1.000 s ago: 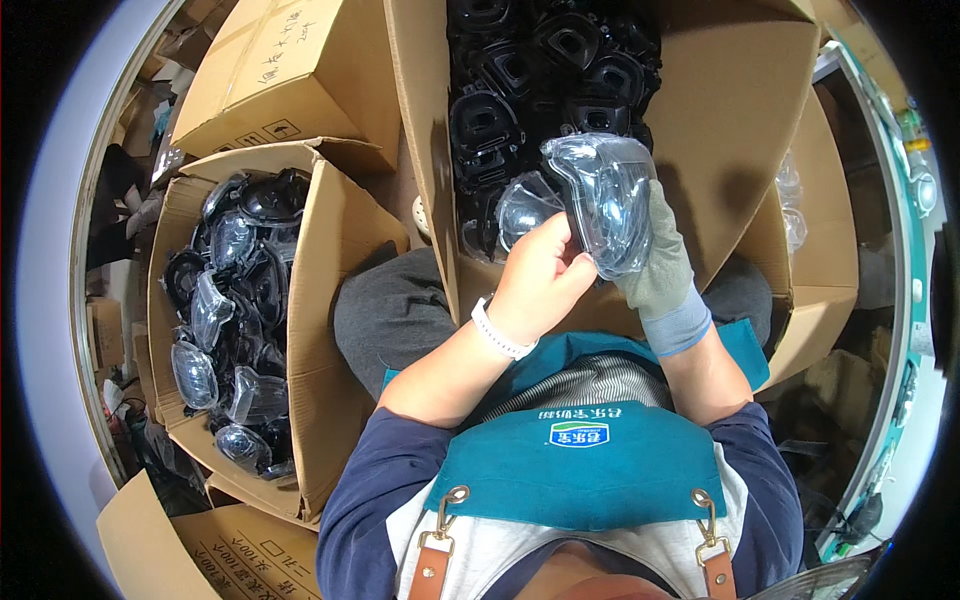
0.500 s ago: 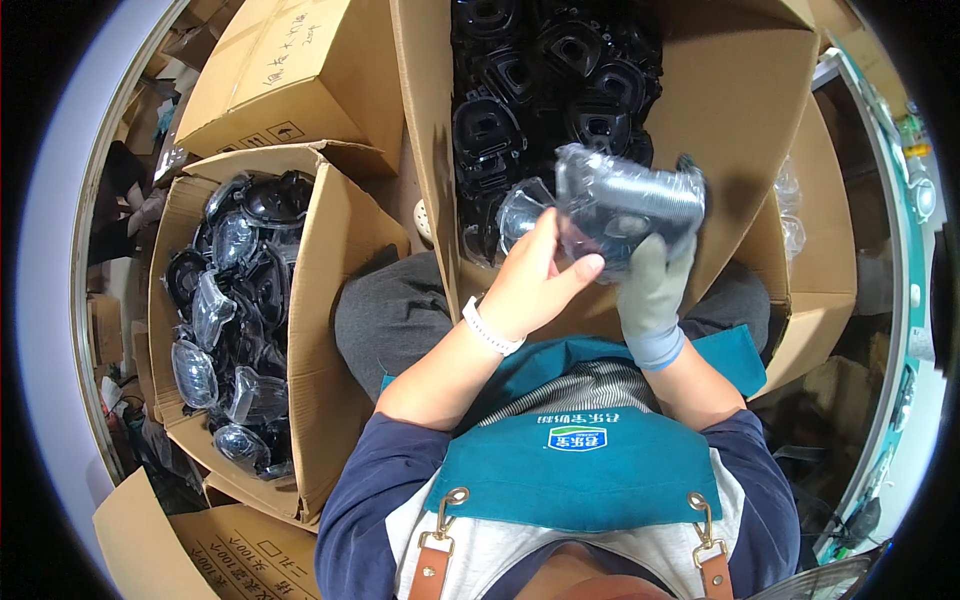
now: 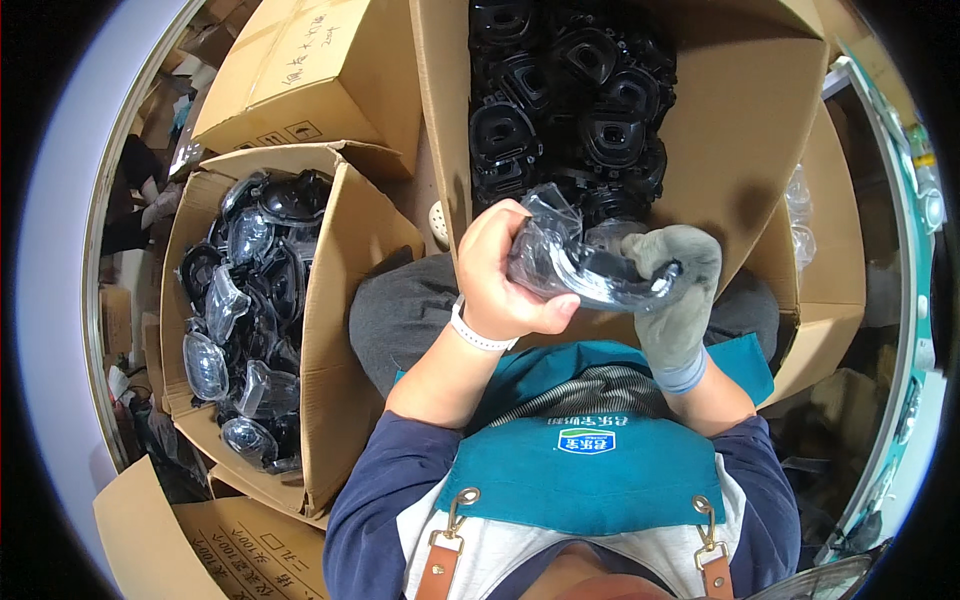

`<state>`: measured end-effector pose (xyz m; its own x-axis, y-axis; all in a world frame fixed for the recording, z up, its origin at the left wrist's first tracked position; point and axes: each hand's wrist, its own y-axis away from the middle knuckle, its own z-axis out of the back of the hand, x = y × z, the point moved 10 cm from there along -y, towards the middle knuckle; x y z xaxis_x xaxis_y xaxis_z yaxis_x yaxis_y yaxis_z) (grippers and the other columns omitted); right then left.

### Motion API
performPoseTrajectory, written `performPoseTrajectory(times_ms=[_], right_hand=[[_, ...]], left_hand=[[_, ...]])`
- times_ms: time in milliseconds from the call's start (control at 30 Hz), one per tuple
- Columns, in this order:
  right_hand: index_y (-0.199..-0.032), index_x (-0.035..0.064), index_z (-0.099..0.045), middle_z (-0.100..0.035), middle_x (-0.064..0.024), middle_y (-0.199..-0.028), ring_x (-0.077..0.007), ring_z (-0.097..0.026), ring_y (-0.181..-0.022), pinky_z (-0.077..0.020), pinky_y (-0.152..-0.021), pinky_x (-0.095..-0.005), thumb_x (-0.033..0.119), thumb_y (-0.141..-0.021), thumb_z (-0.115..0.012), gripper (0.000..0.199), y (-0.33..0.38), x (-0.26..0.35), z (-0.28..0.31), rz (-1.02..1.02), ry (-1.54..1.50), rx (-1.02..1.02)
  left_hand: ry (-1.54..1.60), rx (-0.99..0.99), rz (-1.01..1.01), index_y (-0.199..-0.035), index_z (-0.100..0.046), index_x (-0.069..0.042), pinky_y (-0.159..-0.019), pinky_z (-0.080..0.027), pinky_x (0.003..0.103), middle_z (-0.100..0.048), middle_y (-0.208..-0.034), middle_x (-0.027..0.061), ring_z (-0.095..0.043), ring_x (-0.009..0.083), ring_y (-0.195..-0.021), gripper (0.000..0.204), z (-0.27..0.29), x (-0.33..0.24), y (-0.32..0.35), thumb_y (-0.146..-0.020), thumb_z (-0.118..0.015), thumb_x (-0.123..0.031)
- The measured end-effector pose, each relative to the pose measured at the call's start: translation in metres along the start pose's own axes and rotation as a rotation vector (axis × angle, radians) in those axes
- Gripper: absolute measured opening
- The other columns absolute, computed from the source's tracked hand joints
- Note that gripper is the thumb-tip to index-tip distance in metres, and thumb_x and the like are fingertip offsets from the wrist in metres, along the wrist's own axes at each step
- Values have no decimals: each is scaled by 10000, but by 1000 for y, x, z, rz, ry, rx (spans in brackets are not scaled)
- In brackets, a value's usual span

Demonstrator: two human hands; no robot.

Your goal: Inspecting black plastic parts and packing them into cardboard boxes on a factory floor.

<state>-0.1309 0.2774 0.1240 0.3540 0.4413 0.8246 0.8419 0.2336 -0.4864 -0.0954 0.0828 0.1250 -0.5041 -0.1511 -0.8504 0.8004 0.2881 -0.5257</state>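
A headlight [image 3: 595,278] with a clear, shiny front and dark edge hangs over my lap, partly wrapped in clear film. My left hand [image 3: 503,283], bare with a white wristband, grips its left end, fingers behind and thumb along the near side. At the other end my right hand [image 3: 682,290], in a grey glove, closes round it with bent fingers. Just beyond both hands stands a tall open carton [image 3: 745,140]. Inside it lie several black headlight housings [image 3: 615,135], stacked in rows; the nearest ones are partly hidden behind the headlight and my hands.
To my left stands an open carton [image 3: 350,290] full of film-wrapped headlights [image 3: 250,235]. A closed carton [image 3: 300,85] sits behind it. Another carton [image 3: 835,270] with clear parts is at the right. Carton flaps [image 3: 240,540] lie at lower left.
The headlight has come down toward me and tilted, so its curved edge shows. My left hand has wrapped round its left end; my right hand has turned at the other end.
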Motion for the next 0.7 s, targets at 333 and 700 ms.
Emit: performPoseTrajectory(times_ms=[333,700], right_hand=[[-804,-18,-584,-588,-105,-827,-168,-557,-761,-469,-720,-293,73,-991,-461,242,8,-2,9,-98,318,-53],[-1273,33,-580,-621,-190,-1177,-392,-602,-1094,-463,-981,-477,157,-545,-848,786,-8,-10,-48,158,755,445]], left_hand=[[-69,-102,-96,-743,-523,18,-554,-397,354,-504,-687,127,-503,286,-602,643,-4,15,17,-832,-600,-615],[821,-113,108,-728,-397,-97,-642,-316,322,-397,-694,41,-363,178,-665,533,-4,58,-2,-893,-429,-603]])
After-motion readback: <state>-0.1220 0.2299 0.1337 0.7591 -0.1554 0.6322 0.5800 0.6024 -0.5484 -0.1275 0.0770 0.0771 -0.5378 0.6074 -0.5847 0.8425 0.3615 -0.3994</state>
